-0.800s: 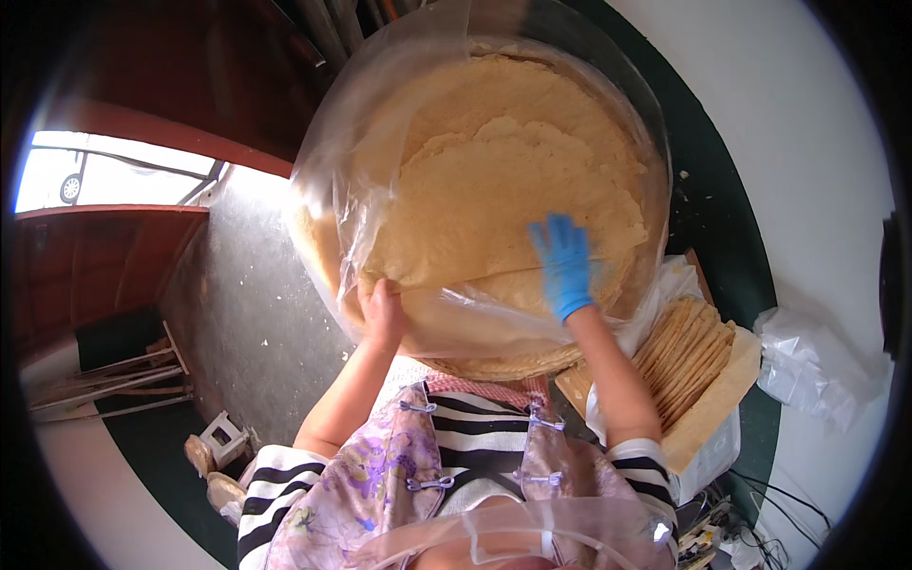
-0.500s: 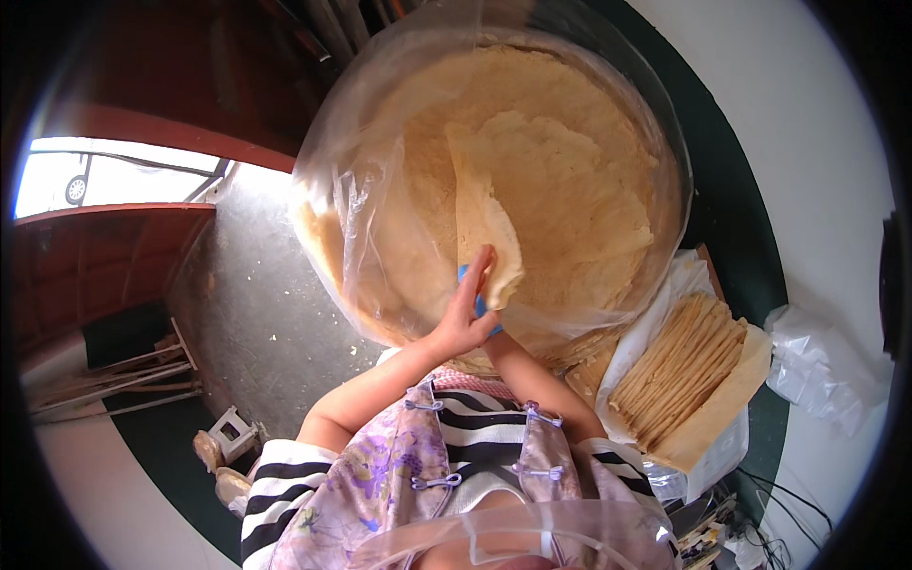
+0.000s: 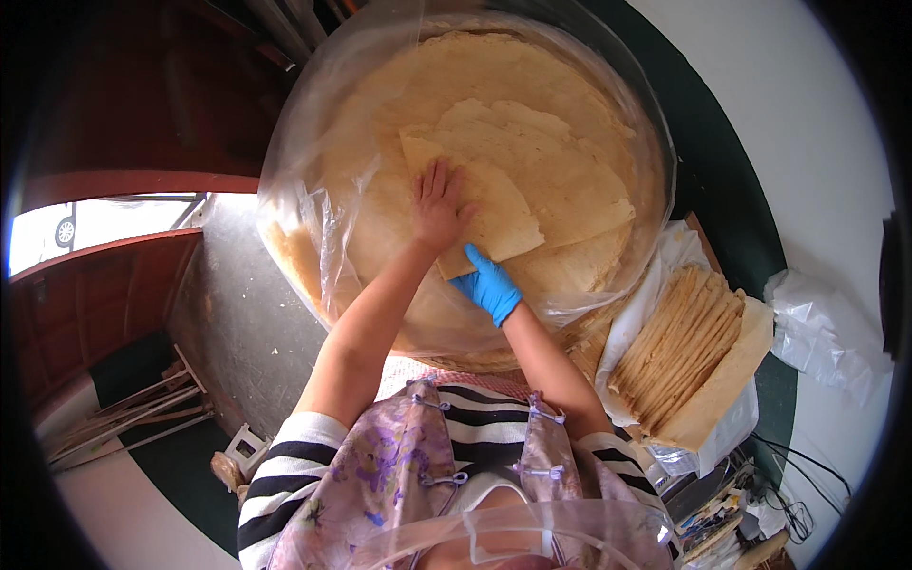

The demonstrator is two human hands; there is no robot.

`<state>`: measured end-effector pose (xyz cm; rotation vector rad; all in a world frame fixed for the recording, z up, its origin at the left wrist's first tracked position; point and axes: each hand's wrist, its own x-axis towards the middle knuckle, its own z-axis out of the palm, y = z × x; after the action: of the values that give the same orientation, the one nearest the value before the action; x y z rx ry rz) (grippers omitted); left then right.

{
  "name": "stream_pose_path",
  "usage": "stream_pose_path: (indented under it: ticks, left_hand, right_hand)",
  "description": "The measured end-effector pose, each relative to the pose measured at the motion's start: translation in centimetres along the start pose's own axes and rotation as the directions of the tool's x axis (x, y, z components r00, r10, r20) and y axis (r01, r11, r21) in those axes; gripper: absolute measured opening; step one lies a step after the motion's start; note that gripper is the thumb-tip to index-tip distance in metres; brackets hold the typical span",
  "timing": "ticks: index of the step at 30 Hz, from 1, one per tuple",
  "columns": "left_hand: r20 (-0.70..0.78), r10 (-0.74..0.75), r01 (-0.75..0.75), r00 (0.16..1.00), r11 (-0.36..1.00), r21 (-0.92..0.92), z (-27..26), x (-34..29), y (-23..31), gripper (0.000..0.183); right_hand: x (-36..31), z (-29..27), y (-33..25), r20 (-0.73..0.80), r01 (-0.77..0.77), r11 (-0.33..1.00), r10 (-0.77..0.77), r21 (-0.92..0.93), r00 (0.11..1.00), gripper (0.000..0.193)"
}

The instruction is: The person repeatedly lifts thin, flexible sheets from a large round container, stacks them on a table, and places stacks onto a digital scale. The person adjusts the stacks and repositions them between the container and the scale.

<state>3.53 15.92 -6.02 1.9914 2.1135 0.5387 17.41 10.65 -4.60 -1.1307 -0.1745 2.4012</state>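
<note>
A large stack of thin, round, pale-brown flatbreads (image 3: 380,285) lies in front of me inside clear plastic sheeting (image 3: 328,214). On top of it is a folded piece of flatbread (image 3: 508,214) with a straight near edge. My bare left hand (image 3: 442,204) rests flat on this folded piece, fingers stretched out. My right hand (image 3: 489,287), in a blue glove, holds its near edge. The thumb is over the sheet; the other fingers are partly hidden at the edge.
To the right, a lined box (image 3: 755,366) holds many folded flatbreads (image 3: 679,356) standing in a row. Clear plastic bags (image 3: 822,323) lie beyond it. Black cables (image 3: 807,475) hang at lower right. A white stool (image 3: 249,448) stands at lower left on the grey floor (image 3: 252,304).
My left hand has moved up and left from the raised flap, and now lies flat on the flatbread. The flap has come down flat. My gloved right hand now shows at the near edge.
</note>
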Motion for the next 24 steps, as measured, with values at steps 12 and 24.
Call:
stream_pose_path:
  ticks: [12,24]
  left_hand:
    - [-0.189,-0.238,0.131,0.953,0.884,-0.449,-0.5,-1.9,0.4,0.061]
    - [0.256,-0.082,0.269,0.963,0.324,-0.907,-7.3,-1.5,9.7,0.062]
  right_hand:
    - [-4.5,1.9,-7.9,0.431,0.035,-0.656,-0.454,-0.754,0.780,0.085]
    - [-1.9,-6.4,-3.9,-0.060,0.577,0.698,-0.657,-0.425,0.751,0.041]
